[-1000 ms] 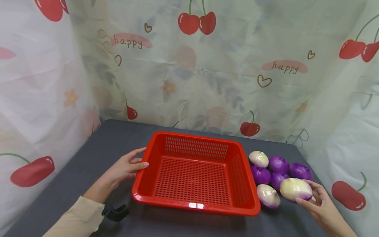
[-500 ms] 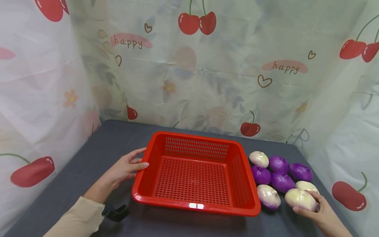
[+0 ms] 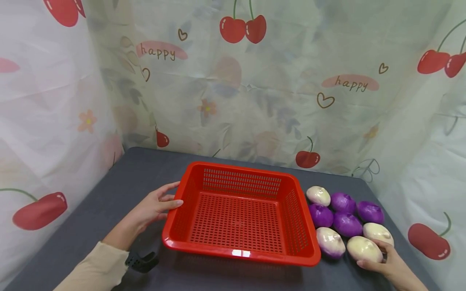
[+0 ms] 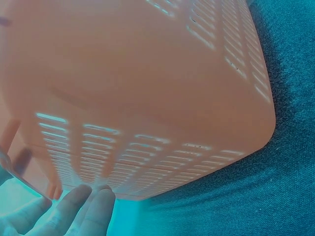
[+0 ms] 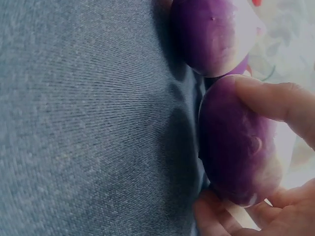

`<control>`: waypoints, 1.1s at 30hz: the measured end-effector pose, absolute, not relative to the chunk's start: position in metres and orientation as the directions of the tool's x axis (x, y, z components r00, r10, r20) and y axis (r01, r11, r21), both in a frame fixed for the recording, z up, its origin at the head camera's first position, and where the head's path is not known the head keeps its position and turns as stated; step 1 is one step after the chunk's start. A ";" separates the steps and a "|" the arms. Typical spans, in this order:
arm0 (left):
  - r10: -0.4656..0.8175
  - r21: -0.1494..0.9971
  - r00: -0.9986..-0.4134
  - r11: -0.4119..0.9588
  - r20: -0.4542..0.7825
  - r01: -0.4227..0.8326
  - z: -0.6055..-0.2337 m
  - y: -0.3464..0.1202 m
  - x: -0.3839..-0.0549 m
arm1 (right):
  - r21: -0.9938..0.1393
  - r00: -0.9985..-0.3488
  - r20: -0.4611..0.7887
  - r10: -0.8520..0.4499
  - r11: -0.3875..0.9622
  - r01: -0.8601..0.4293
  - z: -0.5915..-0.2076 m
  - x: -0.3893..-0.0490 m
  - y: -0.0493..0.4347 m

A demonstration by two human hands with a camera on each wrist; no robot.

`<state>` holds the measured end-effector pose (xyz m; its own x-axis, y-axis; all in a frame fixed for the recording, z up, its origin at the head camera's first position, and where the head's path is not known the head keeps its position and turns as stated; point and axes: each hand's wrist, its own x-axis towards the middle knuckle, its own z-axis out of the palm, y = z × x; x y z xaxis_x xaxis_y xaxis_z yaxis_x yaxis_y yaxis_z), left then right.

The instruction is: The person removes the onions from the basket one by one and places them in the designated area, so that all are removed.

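At the right front of the table, my right hand (image 3: 391,262) holds a purple-and-white turnip (image 3: 364,249) between thumb and fingers. The right wrist view shows that turnip's purple side (image 5: 236,142) low over the cloth, close to another turnip (image 5: 211,37); whether it bears on the cloth I cannot tell. My left hand (image 3: 153,206) grips the left rim of a red plastic basket (image 3: 204,247), thumb over the rim. In the left wrist view its fingers (image 4: 96,216) lie by the slotted outer wall (image 4: 123,73). Nothing lies in the basket.
Several more turnips sit grouped right of the basket, some white side up (image 3: 318,195), some purple side up (image 3: 347,224). A black strap-like item (image 3: 142,262) is near the left wrist. A dark grey cloth (image 3: 145,169) covers the table; printed curtains (image 3: 255,101) enclose it.
My right hand has lowered the turnip from above the group, first toward the front right, then slightly left beside another turnip. The left hand and basket have stayed still.
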<state>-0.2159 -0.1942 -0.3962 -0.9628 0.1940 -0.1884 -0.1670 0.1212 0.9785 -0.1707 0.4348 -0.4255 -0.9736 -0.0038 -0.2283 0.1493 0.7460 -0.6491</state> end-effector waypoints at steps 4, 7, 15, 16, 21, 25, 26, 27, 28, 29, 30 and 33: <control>0.197 0.979 -0.962 0.117 -0.190 -0.169 -0.396 -0.194 -0.216 | -0.671 -0.966 -0.257 -0.014 0.722 0.168 -0.427 -0.173 0.433; 0.202 0.978 -0.961 0.119 -0.190 -0.169 -0.395 -0.194 -0.216 | -0.683 -0.958 -0.285 -0.023 0.707 0.186 -0.428 -0.174 0.432; 0.181 0.976 -0.963 0.127 -0.200 -0.179 -0.395 -0.193 -0.216 | -0.671 -0.944 -0.328 -0.032 0.712 0.209 -0.427 -0.176 0.431; 0.181 0.975 -0.963 0.130 -0.200 -0.178 -0.395 -0.192 -0.216 | -0.672 -0.944 -0.328 -0.035 0.711 0.207 -0.427 -0.176 0.430; 0.171 0.974 -0.964 0.135 -0.202 -0.180 -0.394 -0.192 -0.216 | -0.686 -0.940 -0.338 -0.053 0.698 0.207 -0.428 -0.176 0.430; 0.167 0.974 -0.965 0.142 -0.201 -0.178 -0.394 -0.192 -0.215 | -0.688 -0.935 -0.350 -0.058 0.693 0.215 -0.428 -0.177 0.429; 0.166 0.974 -0.965 0.142 -0.201 -0.179 -0.394 -0.192 -0.215 | -0.688 -0.934 -0.352 -0.059 0.693 0.215 -0.428 -0.177 0.429; 0.165 0.973 -0.965 0.144 -0.202 -0.179 -0.393 -0.192 -0.215 | -0.686 -0.933 -0.356 -0.058 0.694 0.219 -0.427 -0.177 0.429; 0.165 0.973 -0.965 0.144 -0.203 -0.180 -0.393 -0.192 -0.215 | -0.687 -0.931 -0.360 -0.059 0.693 0.221 -0.427 -0.177 0.429; 0.164 0.973 -0.965 0.144 -0.204 -0.181 -0.393 -0.192 -0.215 | -0.687 -0.930 -0.361 -0.060 0.692 0.222 -0.427 -0.177 0.429; 0.164 0.973 -0.965 0.145 -0.204 -0.181 -0.393 -0.192 -0.215 | -0.689 -0.930 -0.361 -0.061 0.690 0.222 -0.427 -0.176 0.429; 0.163 0.973 -0.965 0.145 -0.204 -0.181 -0.393 -0.192 -0.215 | -0.693 -0.931 -0.358 -0.067 0.688 0.217 -0.427 -0.176 0.429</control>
<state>-0.2148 -0.1920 -0.3935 -0.9653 0.1630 -0.2039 -0.1810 0.1453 0.9727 -0.1758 0.4289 -0.4267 -0.9313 -0.0672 -0.3581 0.2167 0.6880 -0.6926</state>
